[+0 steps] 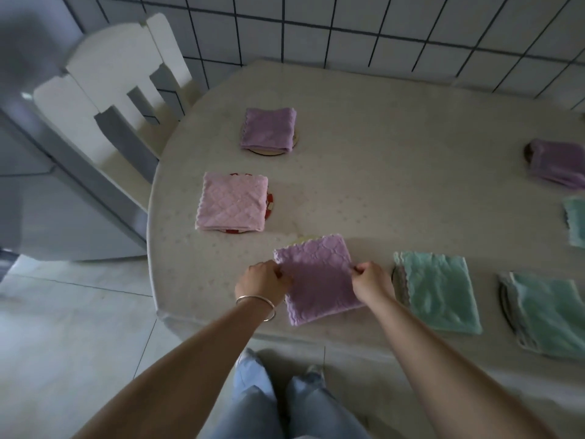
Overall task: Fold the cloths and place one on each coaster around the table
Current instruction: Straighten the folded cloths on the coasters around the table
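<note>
A folded purple cloth [318, 277] lies near the table's front edge, over a pale coaster [297, 239] whose rim peeks out at its far side. My left hand [262, 280] pinches its left edge and my right hand [372, 282] pinches its right edge. A pink folded cloth [232, 202] rests on a red-patterned coaster [269, 205]. Farther back, a purple folded cloth [269, 128] sits on a wooden coaster [269, 151]. Two green folded cloths [438, 291] [547, 315] lie to the right on dark coasters.
A white chair [104, 90] stands at the table's left. Another purple cloth [557, 163] and a green cloth [574, 221] sit at the right edge. The round table [395, 191] has a pale cover; a tiled wall runs behind. My legs are below.
</note>
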